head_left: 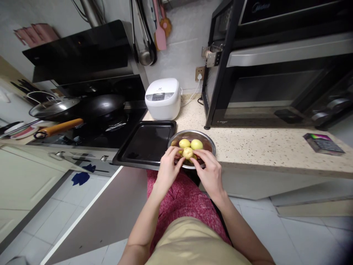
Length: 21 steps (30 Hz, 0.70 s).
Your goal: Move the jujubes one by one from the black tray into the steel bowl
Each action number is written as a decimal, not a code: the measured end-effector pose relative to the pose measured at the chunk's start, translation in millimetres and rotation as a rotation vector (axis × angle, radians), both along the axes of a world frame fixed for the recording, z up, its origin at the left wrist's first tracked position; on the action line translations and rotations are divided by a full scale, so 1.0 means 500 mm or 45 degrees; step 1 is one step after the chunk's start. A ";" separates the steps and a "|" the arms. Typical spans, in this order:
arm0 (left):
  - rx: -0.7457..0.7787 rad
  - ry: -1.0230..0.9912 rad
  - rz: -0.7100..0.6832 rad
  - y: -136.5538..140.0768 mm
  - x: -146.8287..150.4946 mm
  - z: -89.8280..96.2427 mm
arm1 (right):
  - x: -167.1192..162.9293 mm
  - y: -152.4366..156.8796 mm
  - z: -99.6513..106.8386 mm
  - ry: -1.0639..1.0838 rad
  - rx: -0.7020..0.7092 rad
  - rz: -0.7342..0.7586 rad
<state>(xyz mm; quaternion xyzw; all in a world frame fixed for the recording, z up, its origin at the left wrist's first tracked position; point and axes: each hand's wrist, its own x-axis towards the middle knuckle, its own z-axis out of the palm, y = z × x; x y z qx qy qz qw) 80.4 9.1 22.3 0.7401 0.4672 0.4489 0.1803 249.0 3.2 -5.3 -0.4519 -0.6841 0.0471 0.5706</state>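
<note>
A round metal bowl (209, 138) at the counter's front edge holds several yellow fruits that look like lemons. Two of them, a lemon (184, 143) and a greener lemon (196, 144), rest toward its far side. Over the near half of the bowl, another pale yellow lemon (188, 153) is pinched from both sides by my fingertips. My left hand (170, 163) grips its left side, thumb below. My right hand (209, 170) has its thumb and fingers at the right side. More yellow fruit shows partly beneath my fingers. A black baking tray (145, 143) lies left of the bowl.
Behind the tray stands a white rice cooker (162, 100). A black wok (102, 106) and a lidded pan (55, 108) sit on the stove at left. To the right are a large oven (264, 90) and a small dark box (323, 144). An open cabinet door (91, 213) juts out below.
</note>
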 end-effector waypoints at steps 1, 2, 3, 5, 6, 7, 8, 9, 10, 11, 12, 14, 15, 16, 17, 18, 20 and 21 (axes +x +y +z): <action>0.005 -0.005 0.001 0.001 0.001 0.000 | 0.000 0.001 0.000 -0.002 0.001 -0.007; 0.009 -0.010 -0.002 0.002 0.002 -0.001 | 0.000 0.002 -0.001 -0.004 0.005 -0.014; 0.011 -0.016 -0.007 0.003 0.004 -0.001 | 0.001 0.004 -0.001 -0.009 0.010 -0.022; 0.012 -0.029 -0.015 0.004 0.007 0.000 | 0.002 0.007 -0.002 -0.021 0.025 -0.044; 0.012 -0.035 -0.016 0.005 0.008 0.000 | 0.003 0.010 -0.003 -0.029 0.033 -0.060; 0.012 -0.039 -0.016 0.005 0.010 0.000 | 0.003 0.012 -0.004 -0.038 0.037 -0.075; 0.014 -0.042 -0.015 0.006 0.011 0.000 | 0.004 0.014 -0.004 -0.047 0.038 -0.088; 0.016 -0.042 -0.014 0.006 0.012 0.000 | 0.005 0.015 -0.005 -0.055 0.036 -0.098; 0.016 -0.038 -0.015 0.007 0.013 0.001 | 0.005 0.017 -0.006 -0.063 0.031 -0.103; 0.016 -0.033 -0.015 0.007 0.013 0.001 | 0.006 0.017 -0.006 -0.069 0.025 -0.105; 0.015 -0.027 -0.015 0.007 0.014 0.001 | 0.006 0.018 -0.007 -0.072 0.021 -0.104; 0.011 -0.022 -0.017 0.007 0.014 0.000 | 0.007 0.018 -0.007 -0.075 0.021 -0.100; 0.006 -0.028 -0.018 0.006 0.014 -0.001 | 0.007 0.017 -0.007 -0.078 0.023 -0.097; 0.001 -0.038 -0.020 0.005 0.013 -0.002 | 0.007 0.017 -0.007 -0.082 0.025 -0.094; -0.004 -0.050 -0.022 0.004 0.013 -0.003 | 0.008 0.016 -0.007 -0.085 0.027 -0.090; -0.009 -0.059 -0.023 0.003 0.012 -0.003 | 0.008 0.016 -0.007 -0.088 0.029 -0.087; -0.010 -0.065 -0.018 0.000 0.011 -0.004 | 0.008 0.015 -0.007 -0.090 0.031 -0.085; -0.008 -0.063 -0.016 -0.001 0.011 -0.005 | 0.008 0.014 -0.007 -0.090 0.030 -0.085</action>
